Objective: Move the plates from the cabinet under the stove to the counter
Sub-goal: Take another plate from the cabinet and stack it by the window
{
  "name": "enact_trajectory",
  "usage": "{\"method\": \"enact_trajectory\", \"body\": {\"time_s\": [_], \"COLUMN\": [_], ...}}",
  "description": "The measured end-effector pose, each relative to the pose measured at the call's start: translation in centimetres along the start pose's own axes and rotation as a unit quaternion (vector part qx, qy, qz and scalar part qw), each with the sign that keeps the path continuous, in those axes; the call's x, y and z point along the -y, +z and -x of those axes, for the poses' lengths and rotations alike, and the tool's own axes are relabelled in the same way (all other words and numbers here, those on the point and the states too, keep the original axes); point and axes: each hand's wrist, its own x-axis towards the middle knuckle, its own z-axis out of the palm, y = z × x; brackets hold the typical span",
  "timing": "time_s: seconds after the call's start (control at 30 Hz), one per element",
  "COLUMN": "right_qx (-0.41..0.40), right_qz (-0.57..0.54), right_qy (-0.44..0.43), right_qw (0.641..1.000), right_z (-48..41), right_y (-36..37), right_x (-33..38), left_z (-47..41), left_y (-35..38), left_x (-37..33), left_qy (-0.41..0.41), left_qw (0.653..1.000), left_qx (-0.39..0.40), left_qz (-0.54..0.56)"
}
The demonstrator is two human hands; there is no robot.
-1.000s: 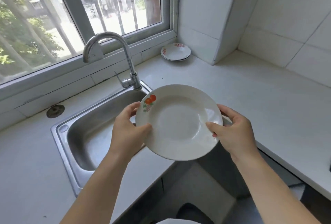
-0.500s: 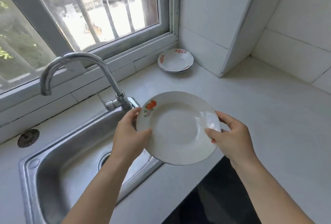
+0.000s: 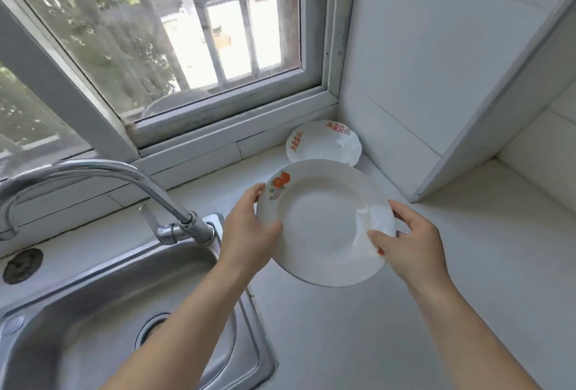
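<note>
Delivery is the step in hand. A round white ceramic plate with an orange fruit print on its rim [image 3: 324, 224] hangs above the pale white counter [image 3: 467, 280], just short of a small stack of white plates with red motifs [image 3: 324, 143] that sits in the corner below the window sill. The left hand [image 3: 246, 230] grips the plate's left rim, thumb over the top face and fingers curled beneath. The right hand [image 3: 411, 246] holds the right rim the same way. The plate tilts a little toward the camera, and its far edge overlaps the stack in this view; whether they touch cannot be told. A stainless steel sink [image 3: 93, 311] and a curved chrome faucet [image 3: 124, 177] lie to the left, beside the left forearm.

By my judgement, the next move calls for carrying the plate slightly forward, levelling it, centring it over the stack and lowering it gently. The fingers must slide out from beneath before the rim seats. The cabinet is out of view.
</note>
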Motion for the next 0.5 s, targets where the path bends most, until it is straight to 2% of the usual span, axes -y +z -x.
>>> {"method": "enact_trajectory", "body": {"time_s": [0.5], "right_qx": [-0.005], "right_qz": [0.064], "right_qy": [-0.032], "right_qw": [0.997], "right_z": [-16.3], "right_y": [1.5], "right_x": [0.8], "left_z": [-15.0], "left_y": [6.6], "left_x": [-1.1], "left_qy": [-0.017], "left_qw": [0.998], "left_qx": [0.057], "left_qz": [-0.032]}}
